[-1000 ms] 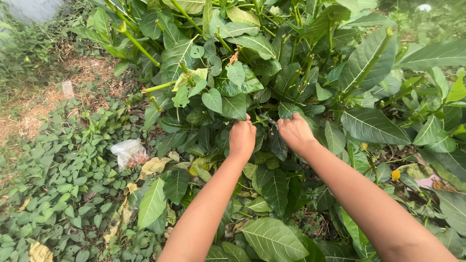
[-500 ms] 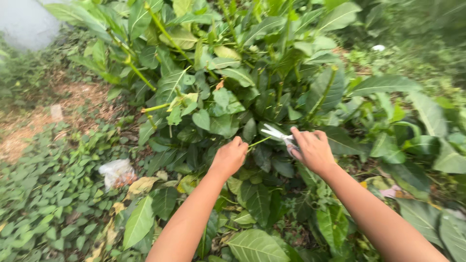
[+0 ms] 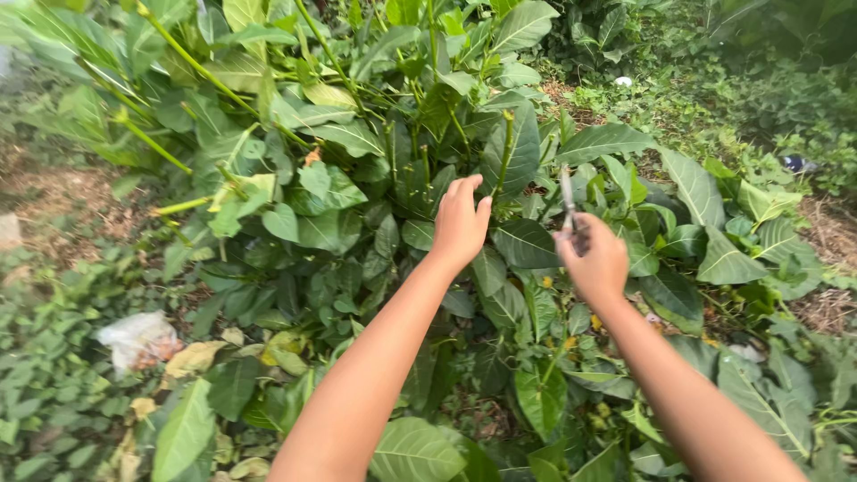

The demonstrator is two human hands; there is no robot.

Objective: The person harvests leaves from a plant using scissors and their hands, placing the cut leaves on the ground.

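In a patch of garden, a broad-leaved shrub [image 3: 357, 134] filled most of the head view, its big veined leaves crowding around pale green stalks. Low creeping ground cover [image 3: 45, 375] spread along the left, with a strip of bare, dry soil [image 3: 54, 192] behind it and a crumpled plastic bag [image 3: 138, 339] lying among fallen yellow leaves.

Both bare arms reached up and forward into the foliage. The left hand [image 3: 460, 223] was raised with its fingers loosely extended and lying side by side, the thumb held apart. It gripped nothing and sat just beside an upright green stem [image 3: 506, 147], close to it, though contact could not be made out. The right hand [image 3: 596, 263] was curled shut around the handles of a pair of scissors [image 3: 568, 201], whose slim blades pointed straight up. They looked pressed together, though they were too thin to be sure. The scissors stood a little to the right of that stem, apart from it, with a dark leaf between.

By the look of it, the work in hand was the approach to a cut: one hand going to steady a stalk, the other bringing the tool alongside. A clean cut there would have called for the left hand to close on the stem, the blades to open, and the scissors to shift left across the gap, with the left fingers kept clear.
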